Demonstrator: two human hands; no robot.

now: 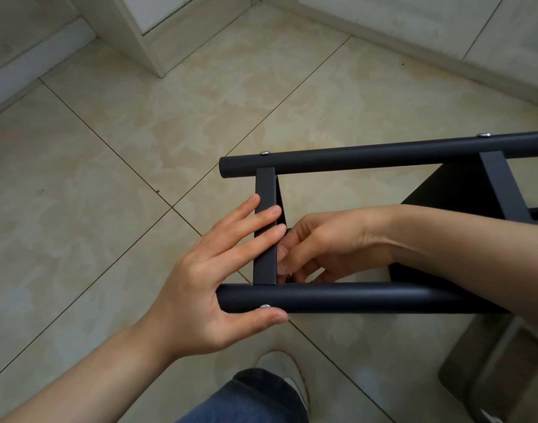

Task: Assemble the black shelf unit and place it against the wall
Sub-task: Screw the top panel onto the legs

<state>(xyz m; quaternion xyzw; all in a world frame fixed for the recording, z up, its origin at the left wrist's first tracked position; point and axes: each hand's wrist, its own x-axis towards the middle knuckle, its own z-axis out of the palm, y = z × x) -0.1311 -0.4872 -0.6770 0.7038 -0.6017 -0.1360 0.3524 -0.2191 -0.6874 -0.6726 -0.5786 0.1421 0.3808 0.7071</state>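
Note:
The black shelf unit point(383, 155) lies on its side over the tiled floor, two round tubes running left to right with flat crossbars between them. My left hand point(218, 276) holds its end: the thumb is hooked under the near tube point(353, 297) by a silver screw point(264, 306), the straight fingers lie across the end crossbar point(265, 190). My right hand point(319, 245) reaches inside the frame, fingers curled and pinching something small behind that crossbar; what it pinches is hidden. A black shelf panel point(450, 190) shows behind my right forearm.
Beige floor tiles point(139, 132) spread to the left and ahead. A white door frame point(139, 35) and skirting stand at the top left, a wall with skirting point(414, 35) at the top right. My jeans leg and white shoe point(279, 380) are below the frame.

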